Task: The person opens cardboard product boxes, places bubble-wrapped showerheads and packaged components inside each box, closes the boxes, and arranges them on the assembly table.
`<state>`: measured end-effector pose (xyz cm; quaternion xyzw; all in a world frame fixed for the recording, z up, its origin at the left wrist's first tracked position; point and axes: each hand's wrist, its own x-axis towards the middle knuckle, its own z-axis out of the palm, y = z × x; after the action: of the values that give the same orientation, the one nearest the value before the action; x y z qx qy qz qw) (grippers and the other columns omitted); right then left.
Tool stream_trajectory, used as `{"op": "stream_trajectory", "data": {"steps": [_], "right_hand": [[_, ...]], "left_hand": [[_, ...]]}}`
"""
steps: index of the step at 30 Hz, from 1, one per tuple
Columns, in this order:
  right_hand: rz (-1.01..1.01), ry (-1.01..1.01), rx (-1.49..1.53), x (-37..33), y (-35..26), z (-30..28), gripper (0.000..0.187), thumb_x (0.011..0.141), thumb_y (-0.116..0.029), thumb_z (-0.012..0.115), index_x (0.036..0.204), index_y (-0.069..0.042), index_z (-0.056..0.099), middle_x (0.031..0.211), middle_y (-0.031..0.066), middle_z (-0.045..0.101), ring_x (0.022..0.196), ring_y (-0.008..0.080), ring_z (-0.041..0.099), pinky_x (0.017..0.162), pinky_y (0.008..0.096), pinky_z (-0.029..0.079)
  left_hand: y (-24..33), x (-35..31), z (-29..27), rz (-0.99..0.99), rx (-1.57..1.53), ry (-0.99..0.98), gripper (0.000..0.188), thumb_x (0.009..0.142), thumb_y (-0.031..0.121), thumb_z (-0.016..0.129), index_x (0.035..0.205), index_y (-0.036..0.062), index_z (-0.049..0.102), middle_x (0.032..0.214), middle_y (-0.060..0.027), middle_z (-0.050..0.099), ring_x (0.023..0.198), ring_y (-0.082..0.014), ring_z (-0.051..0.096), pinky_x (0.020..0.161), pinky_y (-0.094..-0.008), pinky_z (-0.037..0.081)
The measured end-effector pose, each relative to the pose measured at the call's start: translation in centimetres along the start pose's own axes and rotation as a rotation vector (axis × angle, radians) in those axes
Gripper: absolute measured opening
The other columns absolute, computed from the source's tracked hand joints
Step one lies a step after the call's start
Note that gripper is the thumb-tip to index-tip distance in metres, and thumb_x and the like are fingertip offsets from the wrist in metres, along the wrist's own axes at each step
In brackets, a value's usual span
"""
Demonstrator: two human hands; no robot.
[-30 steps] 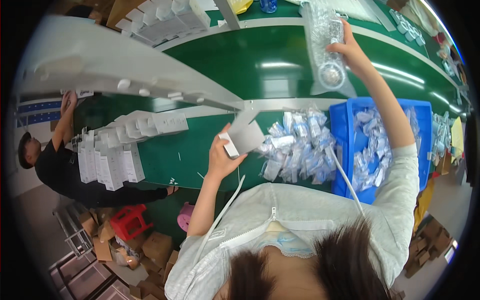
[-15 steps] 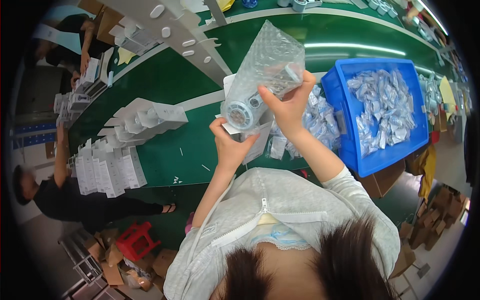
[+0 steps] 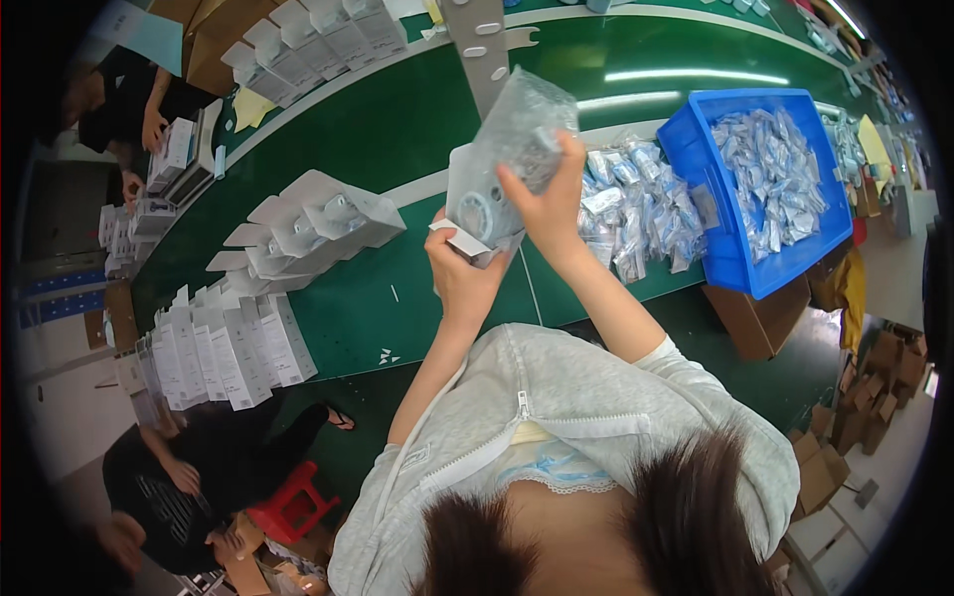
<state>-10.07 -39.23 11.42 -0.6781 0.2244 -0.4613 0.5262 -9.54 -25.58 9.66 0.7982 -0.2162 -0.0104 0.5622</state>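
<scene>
My left hand (image 3: 465,286) grips a small white carton (image 3: 459,177) with its flaps up, tilted above the green table. In my right hand (image 3: 554,204) is a clear bubble-wrap bag (image 3: 522,114), pinched along its right side. A pale device with a round, ring-shaped end (image 3: 477,217) shows through the plastic; its exact kind is hard to make out. The bag's lower end sits at the mouth of the carton, seemingly partly inside. The bag's upper part sticks out, and my fingers hide some of the carton.
On the right, a blue bin (image 3: 730,243) holds many small bagged parts, with a pile of bagged parts (image 3: 641,204) beside it. Open white cartons (image 3: 308,223) and upright cartons (image 3: 234,343) line the left. Two other people are at the left; a red stool (image 3: 293,505) stands below.
The bag's round end has come lower against the carton, and both hands shift slightly. My view has turned somewhat. The person at lower left has moved downward in the picture.
</scene>
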Motion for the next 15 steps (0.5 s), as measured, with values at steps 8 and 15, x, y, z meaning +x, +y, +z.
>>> {"op": "stream_trajectory", "data": {"steps": [8, 15], "right_hand": [[-0.522, -0.581, -0.352, 0.6, -4.1, -2.1, 0.053, 0.066, -0.028, 0.069, 0.112, -0.008, 0.052, 0.128, 0.0166, 0.036, 0.122, 0.0403, 0.027, 0.097, 0.05, 0.026], [-0.389, -0.241, -0.517, 5.3, 7.8, -7.2, 0.046, 0.073, -0.024, 0.062, 0.114, -0.007, 0.05, 0.116, 0.0133, 0.05, 0.115, 0.0304, 0.04, 0.092, 0.0513, 0.03]], "left_hand": [[-0.4, 1.8, -1.0, 0.049, -0.048, 0.027, 0.071, 0.058, 0.007, 0.079, 0.103, 0.0048, 0.024, 0.123, -0.0246, 0.032, 0.109, -0.0338, 0.042, 0.089, -0.04, 0.036], [-5.6, 1.1, -2.3, 0.182, 0.048, 0.124, 0.074, 0.058, 0.011, 0.08, 0.106, 0.005, 0.025, 0.123, -0.0266, 0.032, 0.108, -0.0368, 0.042, 0.09, -0.042, 0.035]]}}
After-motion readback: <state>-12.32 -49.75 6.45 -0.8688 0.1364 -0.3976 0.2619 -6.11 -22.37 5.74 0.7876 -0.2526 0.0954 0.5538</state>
